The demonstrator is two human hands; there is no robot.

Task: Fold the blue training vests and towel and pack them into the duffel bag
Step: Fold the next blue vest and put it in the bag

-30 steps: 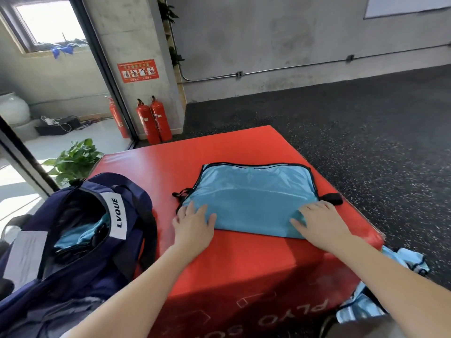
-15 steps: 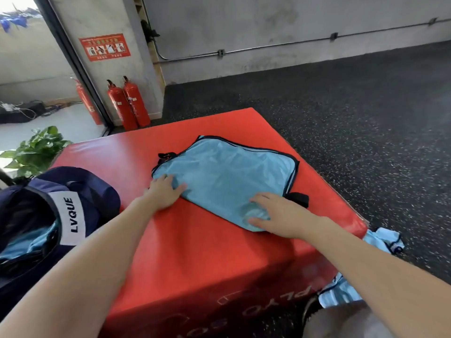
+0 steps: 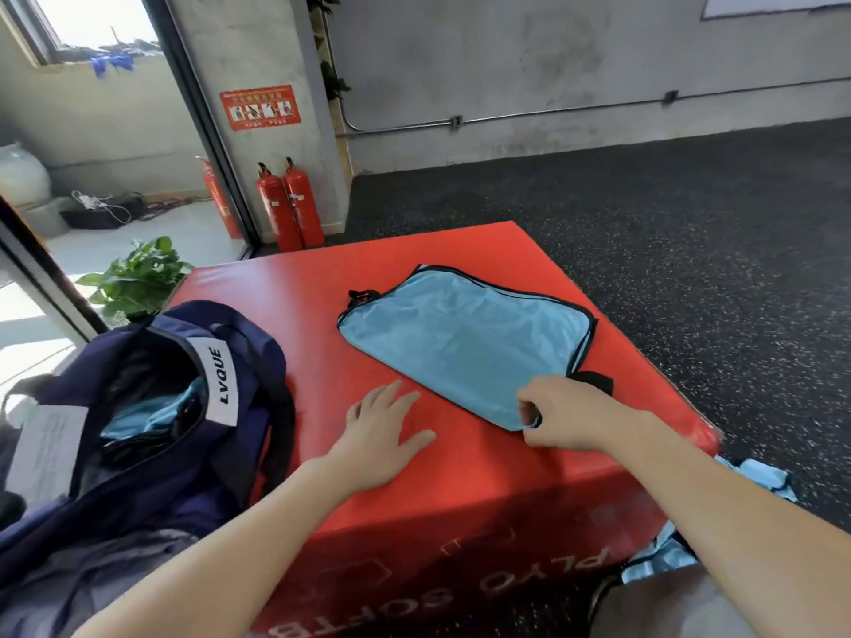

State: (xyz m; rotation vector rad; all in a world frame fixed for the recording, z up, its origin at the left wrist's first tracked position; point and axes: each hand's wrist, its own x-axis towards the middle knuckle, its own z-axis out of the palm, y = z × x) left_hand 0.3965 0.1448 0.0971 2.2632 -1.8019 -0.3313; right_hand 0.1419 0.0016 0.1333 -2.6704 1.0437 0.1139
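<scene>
Folded blue vest (image 3: 465,343) lies flat on top of the red plyo box (image 3: 285,297), turned at an angle, black piping along its far and right edges, a black tab showing at its far left corner and another at its right corner beside my wrist. My right hand (image 3: 568,419) is at the vest's near corner: fingers curled, thumb and fingertips pinching the fabric edge there, corner slightly lifted off the box. My left hand (image 3: 384,437) lies palm down on the bare red surface just left of the vest, fingers straight and spread, holding nothing; fingertips near the vest's near-left edge but not touching it. Navy duffel bag (image 3: 152,407) sits at the left, against the box's left side, mouth open, white LVQUE label on the rim; light blue fabric (image 3: 152,414) visible inside, cannot tell which item. More light blue cloth (image 3: 760,478) lies on the dark speckled floor at the right, below the box's near right corner, partly hidden by my forearm.
</scene>
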